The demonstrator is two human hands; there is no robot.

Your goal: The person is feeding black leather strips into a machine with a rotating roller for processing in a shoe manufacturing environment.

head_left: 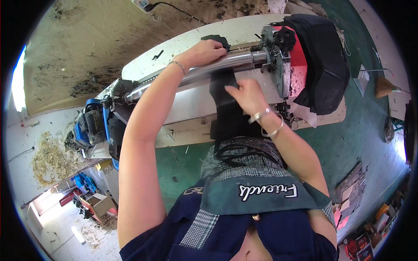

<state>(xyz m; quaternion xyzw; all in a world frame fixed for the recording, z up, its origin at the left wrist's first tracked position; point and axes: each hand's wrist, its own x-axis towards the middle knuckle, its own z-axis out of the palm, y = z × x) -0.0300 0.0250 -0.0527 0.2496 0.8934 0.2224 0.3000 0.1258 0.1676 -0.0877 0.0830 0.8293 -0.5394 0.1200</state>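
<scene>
The black notched sheet point(224, 98) lies on the near side of the steel roller point(241, 60), toward its right end, across the pale metal feed plate point(191, 101). The right hand point(253, 96) is at the sheet's right edge, thumb laid toward it and fingers curled; whether they pinch it I cannot tell. The left hand point(207, 53) reaches over the roller, its fingers bent down at a black piece point(216, 40) on the far side. Its fingertips are partly hidden, so I cannot tell whether they are closed on that piece, nor whether it joins the near sheet.

The main risk, as I judge it, is to the hands: if the roller turns, the left fingers, so close to its surface, could be drawn against it, and the right thumb could follow the sheet into the gap. The loose silver bangles point(260, 115) on the right wrist might snag on the sheet or the clamp parts point(283, 107) near it. The sheet itself could skew or pucker if it is steered from its right edge alone, since no hand shows on its left edge.

Its long axis runs near to far, roughly crosswise to the roller, with the far end pointing at the roller and the other toward the person's lap. That near end is hard to separate from the dark clothing.
</scene>
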